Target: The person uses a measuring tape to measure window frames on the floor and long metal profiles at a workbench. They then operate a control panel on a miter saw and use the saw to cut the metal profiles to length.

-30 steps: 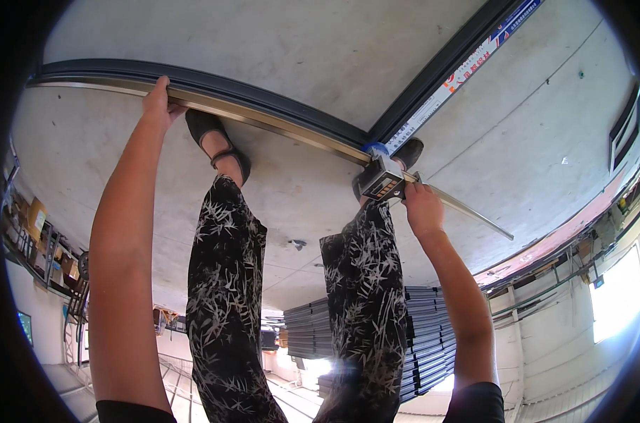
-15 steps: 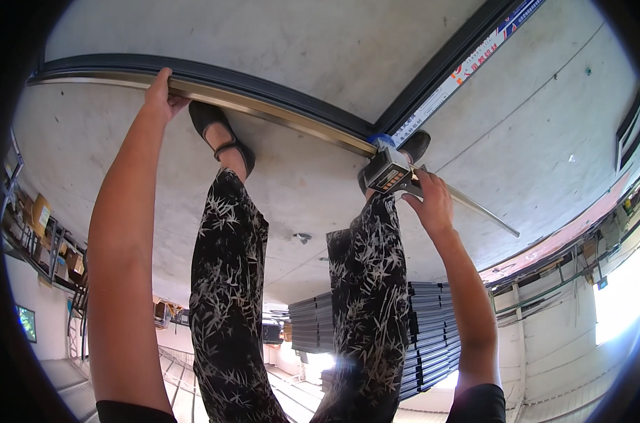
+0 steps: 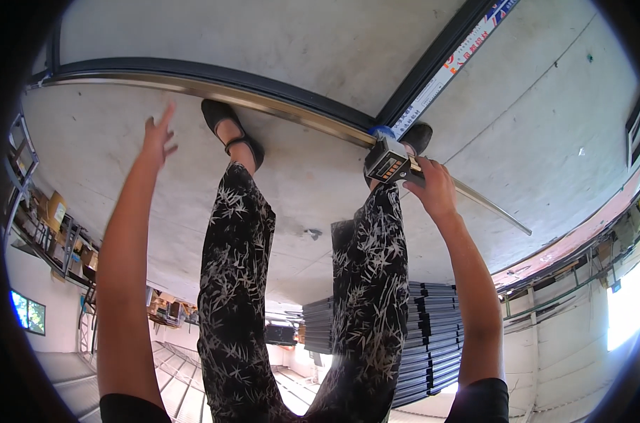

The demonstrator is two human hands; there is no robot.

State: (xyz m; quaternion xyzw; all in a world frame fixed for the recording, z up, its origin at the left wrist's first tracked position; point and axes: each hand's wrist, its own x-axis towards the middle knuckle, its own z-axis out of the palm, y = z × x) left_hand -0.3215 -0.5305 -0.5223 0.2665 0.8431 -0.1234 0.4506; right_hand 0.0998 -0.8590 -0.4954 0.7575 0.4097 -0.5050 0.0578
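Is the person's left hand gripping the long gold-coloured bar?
No, the left hand is open, with floor showing between it and the gold-coloured bar.

The frame (image 3: 429, 70) spans from 10 round to 1 o'clock; the bar (image 3: 284, 111) runs along its near side to the measuring tool (image 3: 385, 161) at 1 o'clock, with the rod (image 3: 492, 206) reaching on toward 3. The right hand (image 3: 436, 187) is on the measuring tool between 2 and 3; the left hand (image 3: 158, 141) is at 10, apart from the bar, left of the left shoe (image 3: 219, 116); the stacked profiles (image 3: 432, 338) are behind the right leg (image 3: 373, 282), toward 5.
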